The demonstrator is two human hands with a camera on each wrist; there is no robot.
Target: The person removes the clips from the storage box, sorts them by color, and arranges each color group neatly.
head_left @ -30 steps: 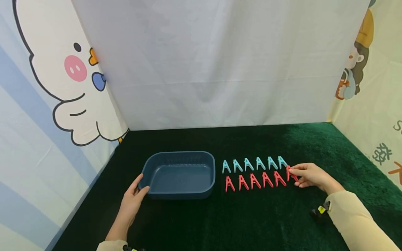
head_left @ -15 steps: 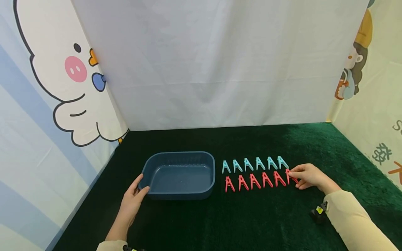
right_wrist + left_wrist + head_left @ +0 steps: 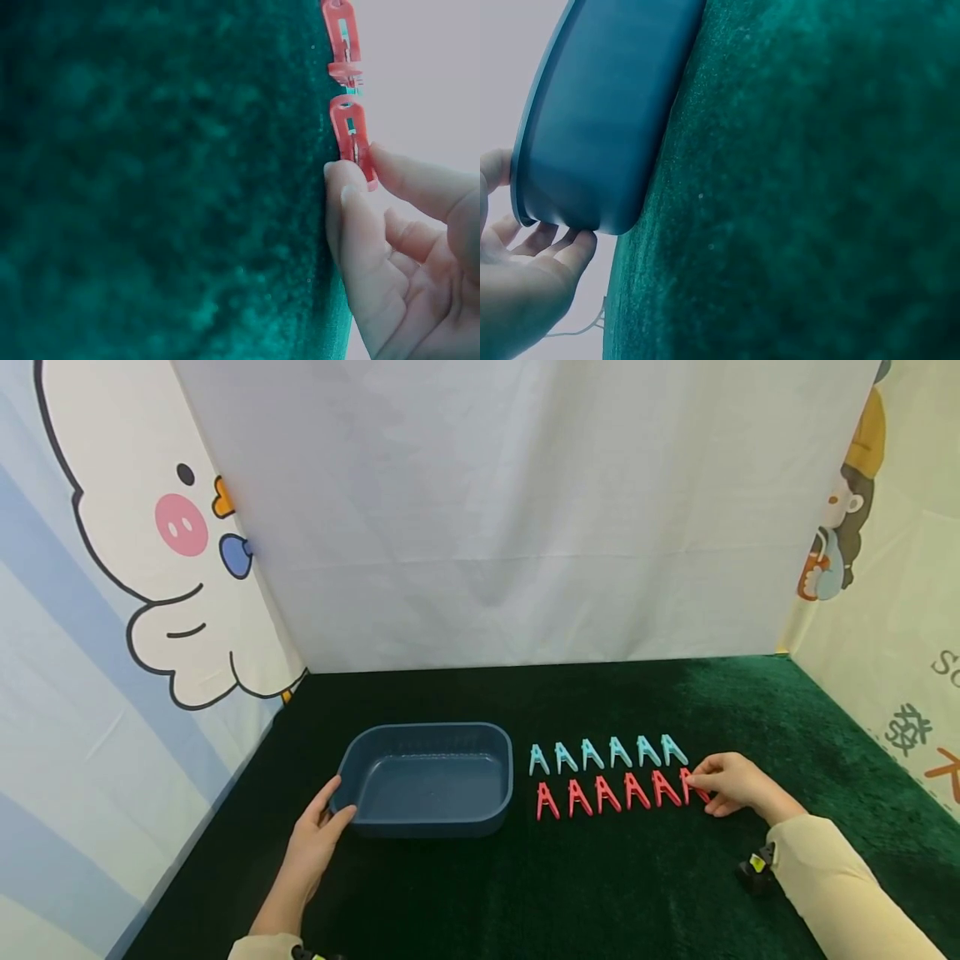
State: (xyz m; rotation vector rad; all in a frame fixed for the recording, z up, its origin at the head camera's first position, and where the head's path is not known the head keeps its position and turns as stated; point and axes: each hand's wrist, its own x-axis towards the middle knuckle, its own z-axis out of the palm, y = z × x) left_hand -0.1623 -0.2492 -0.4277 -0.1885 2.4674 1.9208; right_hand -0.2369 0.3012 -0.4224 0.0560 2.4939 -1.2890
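In the head view a blue plastic basin (image 3: 435,821), with nothing in it, stands left of centre. My left hand (image 3: 313,839) grips its left end, thumb at the rim (image 3: 521,157) and fingers against the outer wall. My right hand (image 3: 735,783) pinches the rightmost red clothespin (image 3: 362,131) between thumb and fingertips. This clothespin stands at the end of a row of several red clothespins (image 3: 635,792). Behind them runs a row of several light blue clothespins (image 3: 620,752).
A dark green cloth (image 3: 570,885) covers the table. White fabric (image 3: 487,527) hangs at the back, and printed panels (image 3: 112,652) rise on both sides. The two clothespin rows lie just right of the basin.
My right hand has lowered the red clothespin slightly toward me, bringing it into line with the red row. The left hand and the basin have stayed put.
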